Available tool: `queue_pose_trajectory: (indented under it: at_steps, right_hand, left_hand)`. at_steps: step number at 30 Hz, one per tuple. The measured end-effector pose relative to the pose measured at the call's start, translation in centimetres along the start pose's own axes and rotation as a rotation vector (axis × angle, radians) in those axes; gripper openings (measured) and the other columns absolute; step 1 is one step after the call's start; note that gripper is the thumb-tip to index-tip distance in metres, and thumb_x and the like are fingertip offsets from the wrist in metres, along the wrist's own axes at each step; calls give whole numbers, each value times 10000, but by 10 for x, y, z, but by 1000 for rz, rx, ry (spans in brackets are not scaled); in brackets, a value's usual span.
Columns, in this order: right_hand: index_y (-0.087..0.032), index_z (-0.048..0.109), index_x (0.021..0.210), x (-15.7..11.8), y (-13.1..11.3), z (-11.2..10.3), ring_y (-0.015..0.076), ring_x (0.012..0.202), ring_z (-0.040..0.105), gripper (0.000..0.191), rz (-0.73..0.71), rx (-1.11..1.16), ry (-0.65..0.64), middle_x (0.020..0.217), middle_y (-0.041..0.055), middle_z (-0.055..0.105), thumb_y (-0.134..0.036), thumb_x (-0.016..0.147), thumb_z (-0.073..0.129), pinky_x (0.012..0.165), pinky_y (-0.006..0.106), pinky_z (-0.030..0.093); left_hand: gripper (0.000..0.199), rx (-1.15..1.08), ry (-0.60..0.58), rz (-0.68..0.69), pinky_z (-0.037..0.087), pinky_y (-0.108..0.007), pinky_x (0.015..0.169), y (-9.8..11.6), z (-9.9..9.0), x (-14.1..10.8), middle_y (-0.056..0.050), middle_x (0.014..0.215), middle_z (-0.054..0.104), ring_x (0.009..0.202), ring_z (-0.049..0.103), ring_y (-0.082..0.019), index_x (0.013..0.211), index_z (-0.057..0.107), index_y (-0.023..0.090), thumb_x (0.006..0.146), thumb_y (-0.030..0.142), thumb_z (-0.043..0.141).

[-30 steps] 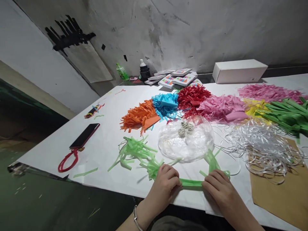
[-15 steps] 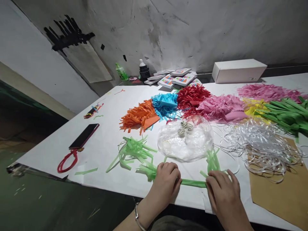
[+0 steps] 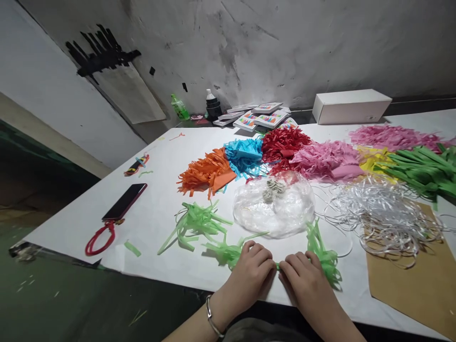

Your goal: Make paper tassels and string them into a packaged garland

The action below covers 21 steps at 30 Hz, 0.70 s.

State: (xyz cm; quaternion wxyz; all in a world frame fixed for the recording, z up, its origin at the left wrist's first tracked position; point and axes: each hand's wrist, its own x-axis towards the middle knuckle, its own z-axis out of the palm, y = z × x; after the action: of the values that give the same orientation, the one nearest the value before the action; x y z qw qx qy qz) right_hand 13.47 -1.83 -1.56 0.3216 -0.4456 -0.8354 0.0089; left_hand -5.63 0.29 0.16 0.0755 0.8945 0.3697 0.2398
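Note:
Near the table's front edge, a light green tissue paper tassel (image 3: 324, 259) lies sideways with fringe spreading out at both ends. My left hand (image 3: 251, 268) and my right hand (image 3: 302, 273) are closed around its middle, almost touching. Only a sliver of the rolled green centre shows between them; fingertips and thumbs are mostly hidden. Left of my left hand rests a bunch of loose green fringe (image 3: 201, 223). Just beyond both hands sits a clear plastic bag (image 3: 245, 211) with small greyish-green bits inside.
Fringed bundles in orange (image 3: 206, 171), blue (image 3: 245, 154), red (image 3: 285, 142) and pink (image 3: 326, 159) line the middle. White string (image 3: 388, 213) tangles over brown cardboard (image 3: 402, 294) at right. A phone (image 3: 124, 202) with a red strap lies left. Behind are boxes (image 3: 352, 107) and a green bottle (image 3: 180, 108).
My hands have come together along the green tassel, hiding most of the flat strip that showed between them. The right-hand fringe has swung outward. A small green scrap at left has shifted.

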Motion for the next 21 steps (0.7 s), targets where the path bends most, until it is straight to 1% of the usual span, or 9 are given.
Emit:
queue_pose_trajectory:
  at_steps: [2,4,6,9,13,16,18,21]
  right_hand:
    - [-214,564,806,3,-2,2,202,735,494,282,-20,-13,-20,761,10,569,-54,966,395,860,386,316]
    - [-211,553,791,4,-2,3,200,723,492,318,-23,-18,-18,748,10,558,-11,948,362,852,380,313]
    - [-208,551,799,5,-2,4,197,723,498,314,-8,-14,-4,753,10,559,-10,949,359,840,373,310]
    - [-210,556,813,6,-4,5,196,732,504,294,8,-12,6,763,6,567,-32,962,374,860,380,309]
    - [-212,567,800,6,-4,5,195,729,503,320,3,-23,10,746,2,566,-21,957,365,885,388,317]
    - [-210,579,790,-2,7,-1,195,741,506,333,20,-25,36,742,10,572,-45,973,355,885,391,332]
    - [-206,603,835,-11,18,-8,191,777,526,307,35,-21,50,778,15,602,-68,984,372,913,399,340]
    - [-214,633,921,-24,30,-17,185,848,565,245,54,-15,43,851,14,647,-99,987,427,1000,424,322]
  left_hand:
    - [135,-37,9,-21,390,-398,890,-1,3,0,-41,883,655,853,535,-201,875,616,180,963,126,529]
    - [96,-83,-10,-44,400,-388,871,-3,4,1,-45,894,657,867,538,-208,898,622,183,959,159,551]
    - [105,-115,-34,-54,401,-385,865,-4,4,1,-44,905,664,874,538,-207,921,630,188,964,154,541]
    - [171,-145,-21,-70,395,-390,866,-5,2,2,-41,894,669,869,533,-203,898,635,191,972,115,501]
    - [112,-212,-17,-154,398,-389,851,-4,-1,5,-34,862,654,877,534,-212,821,621,185,918,131,612]
    - [136,-240,-27,-199,394,-384,845,-3,-2,6,-18,824,651,856,541,-205,776,607,182,868,126,691]
    - [142,-240,-33,-203,392,-385,844,-3,-3,6,-13,815,654,844,545,-201,767,610,182,871,132,693]
    - [125,-224,-41,-186,392,-388,838,-3,-3,5,-18,829,659,852,546,-206,790,623,185,897,129,652]
